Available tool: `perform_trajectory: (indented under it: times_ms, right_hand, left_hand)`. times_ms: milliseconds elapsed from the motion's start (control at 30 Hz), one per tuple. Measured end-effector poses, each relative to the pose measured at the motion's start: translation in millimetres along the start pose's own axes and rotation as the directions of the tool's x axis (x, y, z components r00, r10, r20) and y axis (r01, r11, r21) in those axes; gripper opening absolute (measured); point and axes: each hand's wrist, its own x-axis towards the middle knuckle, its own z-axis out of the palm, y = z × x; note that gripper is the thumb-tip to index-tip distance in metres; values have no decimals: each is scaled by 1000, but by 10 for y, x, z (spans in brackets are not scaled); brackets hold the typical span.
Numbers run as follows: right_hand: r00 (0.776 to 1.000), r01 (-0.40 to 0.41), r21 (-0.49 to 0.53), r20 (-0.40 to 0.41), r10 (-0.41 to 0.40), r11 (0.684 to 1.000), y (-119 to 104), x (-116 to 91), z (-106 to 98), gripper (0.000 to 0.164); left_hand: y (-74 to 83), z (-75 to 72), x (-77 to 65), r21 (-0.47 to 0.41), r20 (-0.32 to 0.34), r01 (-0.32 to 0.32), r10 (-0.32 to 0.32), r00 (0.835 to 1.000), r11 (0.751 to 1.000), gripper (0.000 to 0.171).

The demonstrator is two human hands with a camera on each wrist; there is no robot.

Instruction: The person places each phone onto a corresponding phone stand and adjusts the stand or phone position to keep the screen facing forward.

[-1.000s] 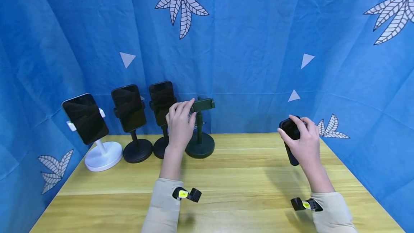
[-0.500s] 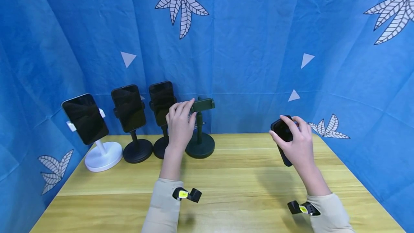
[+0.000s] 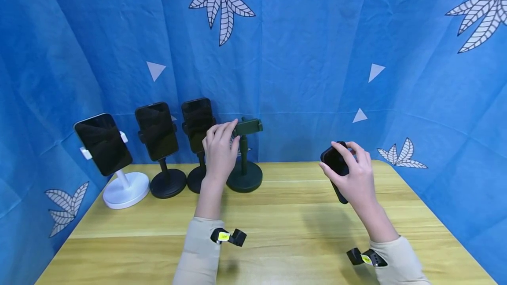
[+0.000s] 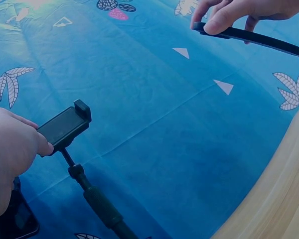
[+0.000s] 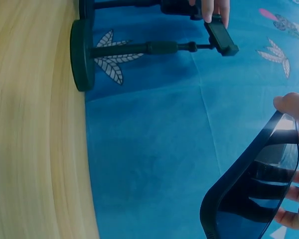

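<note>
In the head view my left hand (image 3: 220, 152) grips the left end of the clamp on a dark green phone stand (image 3: 244, 178). The stand's clamp (image 4: 65, 128) holds no phone, and its round base rests on the table. On the right, my right hand (image 3: 355, 175) holds a black smartphone (image 5: 254, 184) above the tabletop, thumb on one edge and fingers on the other. The phone is tilted, with its glossy screen showing in the right wrist view. A gap of bare space separates this phone from the green stand.
Left of the green stand stand a white phone stand (image 3: 126, 190) and two black phone stands (image 3: 168, 184), each bearing a dark-screened phone. A blue patterned curtain (image 3: 309, 56) hangs behind the wooden table (image 3: 285, 232).
My right hand has moved left with the smartphone, towards the green stand. The left hand keeps its grip on the clamp, and the stands have not moved.
</note>
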Motion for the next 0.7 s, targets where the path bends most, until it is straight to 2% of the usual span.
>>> perform_trajectory:
  times_ms: [367, 567, 700]
  right_hand:
    - [998, 60, 36, -28, -59, 998, -142, -17, 29, 66]
    - [998, 61, 64, -17, -60, 996, -207, 2, 39, 54]
    - [998, 69, 70, -6, -69, 995, -248, 15, 62, 57]
  left_hand:
    - [-3, -6, 3, 1, 7, 7, -7, 1000, 1000, 43]
    - [-3, 1, 6, -3, 9, 5, -5, 1000, 1000, 43]
    - [-1, 7, -2, -4, 5, 5, -5, 1000, 1000, 44]
